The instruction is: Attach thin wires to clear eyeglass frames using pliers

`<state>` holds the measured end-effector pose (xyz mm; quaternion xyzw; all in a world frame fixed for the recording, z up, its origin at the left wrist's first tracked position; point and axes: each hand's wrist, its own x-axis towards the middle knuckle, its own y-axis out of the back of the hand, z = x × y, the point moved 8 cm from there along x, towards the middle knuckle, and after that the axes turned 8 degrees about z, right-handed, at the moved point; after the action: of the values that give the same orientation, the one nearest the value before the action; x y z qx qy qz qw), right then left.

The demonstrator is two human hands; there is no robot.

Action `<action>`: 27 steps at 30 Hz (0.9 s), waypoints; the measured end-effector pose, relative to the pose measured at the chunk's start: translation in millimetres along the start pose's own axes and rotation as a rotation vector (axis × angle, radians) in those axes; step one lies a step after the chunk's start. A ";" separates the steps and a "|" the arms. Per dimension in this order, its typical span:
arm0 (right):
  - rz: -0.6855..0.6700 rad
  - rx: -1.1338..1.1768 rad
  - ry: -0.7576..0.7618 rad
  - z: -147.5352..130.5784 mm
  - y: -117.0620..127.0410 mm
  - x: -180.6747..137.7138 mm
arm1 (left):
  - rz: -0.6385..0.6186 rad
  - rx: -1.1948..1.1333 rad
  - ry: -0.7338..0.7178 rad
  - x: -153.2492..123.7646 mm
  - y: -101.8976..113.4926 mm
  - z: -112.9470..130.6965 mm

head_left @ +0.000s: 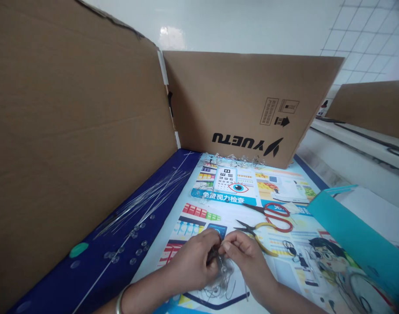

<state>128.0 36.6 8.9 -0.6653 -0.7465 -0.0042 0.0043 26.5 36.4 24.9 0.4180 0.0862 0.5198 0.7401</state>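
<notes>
Both hands meet low in the middle of the head view, over a printed poster (232,205) that covers the table. My left hand (194,261) is curled shut around a small dark piece I cannot name. Against it, my right hand (248,259) pinches a thin wire with a clear bead piece. A metal bangle (120,301) circles my left wrist. Just beyond my right hand lie yellow-handled pliers (256,233), with red-handled scissors (274,213) a little farther back.
A bundle of thin wires (150,198) and several clear beads (130,248) lie on the blue strip at left. Cardboard walls (71,131) stand left and behind, one printed YUETU (248,104). A teal bag (356,235) lies at right. Clear crystal pieces (238,161) line the back.
</notes>
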 end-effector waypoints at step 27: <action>0.023 0.295 -0.165 7.2 3.8 -0.1 | 0.092 -0.037 0.038 0.7 8.8 -4.1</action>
<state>131.8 37.0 1.7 -0.6641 -0.7292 0.1600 0.0407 18.4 40.1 28.8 0.3977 0.0710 0.5627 0.7212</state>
